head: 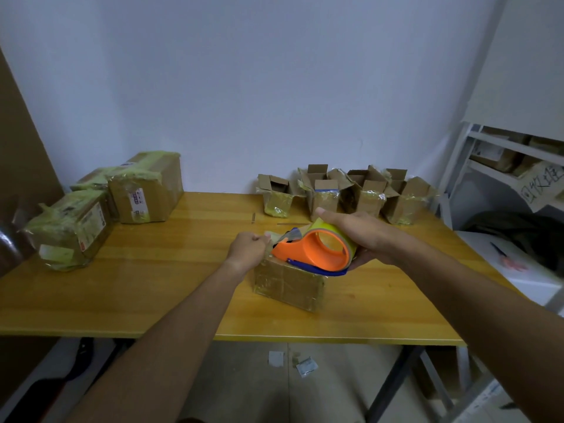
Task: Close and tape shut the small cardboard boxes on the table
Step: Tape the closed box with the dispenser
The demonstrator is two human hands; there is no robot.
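Holding an orange plastic tape dispenser (314,250) loaded with a yellowish roll, the person's right hand (363,232) wraps its fingers round the roll from the far side, thumb stretched along the top. The left hand (248,250) pinches the loose end of the clear tape (276,236) at the dispenser's blue cutter, fingers curled tight on it. Both hover directly over a small brown cardboard box (290,283), closed and already glossy with tape on its near faces, which sits on the yellow wooden table (152,285) near its front edge.

Judging by the layout, the job is only partly done. Behind that small box, along the wall, stand four small cardboard boxes with open flaps (348,190), none yet closed. Far to the left of it, three larger tape-wrapped parcels with shipping labels (106,206) look finished, though whether they belong to this task cannot be told. The box under the hands seems to be in its sealing stage, with a fresh strip about to go on; how many seams remain untaped is not visible.
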